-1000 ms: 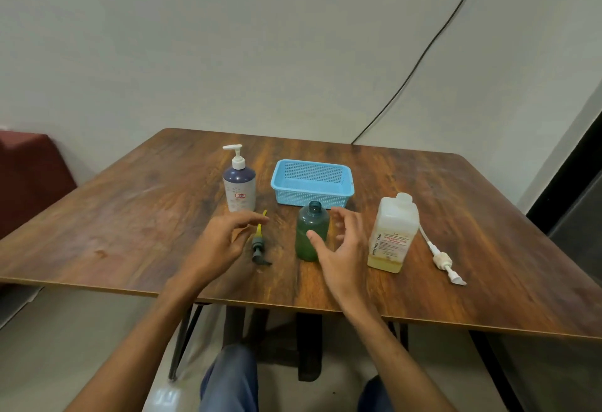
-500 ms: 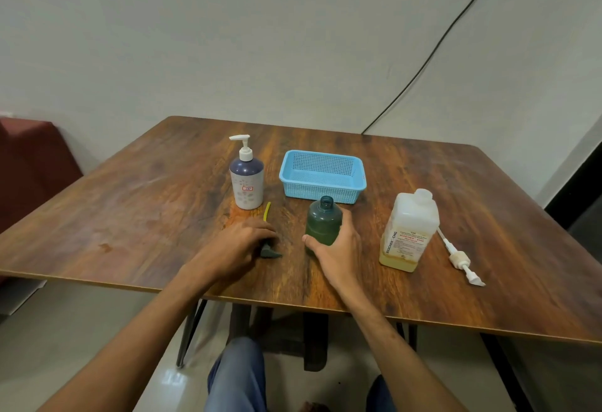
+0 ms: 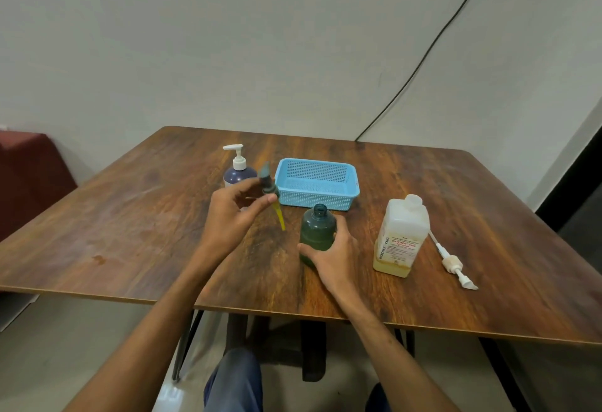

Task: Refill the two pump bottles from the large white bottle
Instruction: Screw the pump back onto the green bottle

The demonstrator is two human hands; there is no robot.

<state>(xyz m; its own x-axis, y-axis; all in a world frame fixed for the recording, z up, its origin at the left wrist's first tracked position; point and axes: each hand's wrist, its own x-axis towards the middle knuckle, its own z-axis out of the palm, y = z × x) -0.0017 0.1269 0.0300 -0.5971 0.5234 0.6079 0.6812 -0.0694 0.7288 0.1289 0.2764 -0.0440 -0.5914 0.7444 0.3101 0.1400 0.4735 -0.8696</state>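
Observation:
An uncapped green pump bottle (image 3: 317, 229) stands upright on the wooden table (image 3: 130, 232), and my right hand (image 3: 335, 255) grips its lower body. Above the table to its left, my left hand (image 3: 233, 216) pinches the dark green pump head (image 3: 268, 183), whose yellow tube (image 3: 280, 217) hangs down. Partly hidden behind that hand is the purple pump bottle (image 3: 236, 173) with its white pump on. To the right stands the large white bottle (image 3: 402, 237), uncapped, with a little yellow liquid at the bottom.
A light blue perforated basket (image 3: 317, 183) sits behind the green bottle. At the far right a white pump head (image 3: 452, 263) with its tube lies flat on the table. A black cable (image 3: 423, 56) runs down the wall. My knees show below the front edge.
My left hand has lifted the green pump head off the table and raised it, tube hanging down. My right hand has closed round the green bottle.

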